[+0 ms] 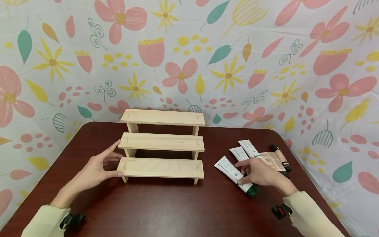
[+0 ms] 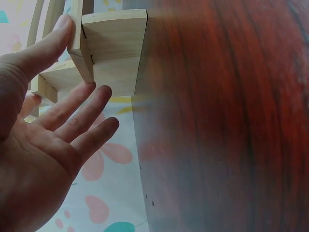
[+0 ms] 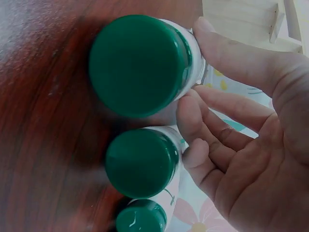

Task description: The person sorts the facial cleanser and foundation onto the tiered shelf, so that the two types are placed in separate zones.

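Observation:
A three-tier wooden display stand [image 1: 163, 167] stands on the table, its steps rising toward the wall. At its left end my left hand [image 1: 90, 172] has the thumb on the lowest step and the index finger by the middle one, fingers spread in the left wrist view. To the right, my right hand [image 1: 262, 172] pinches a white squeeze tube [image 1: 227, 168] between thumb and fingers. That tube lies slanted with its green cap [image 3: 135, 65] toward me. Two more white tubes [image 1: 248, 147] lie behind it; the hand covers part of them.
Beyond the right hand lie a beige BB tube [image 1: 273, 159] with a dark cap and a slim beige-and-black tube [image 1: 281, 156]. The dark red-brown table [image 1: 165, 210] meets a flower-patterned cloth [image 1: 183, 39] at its back and sides.

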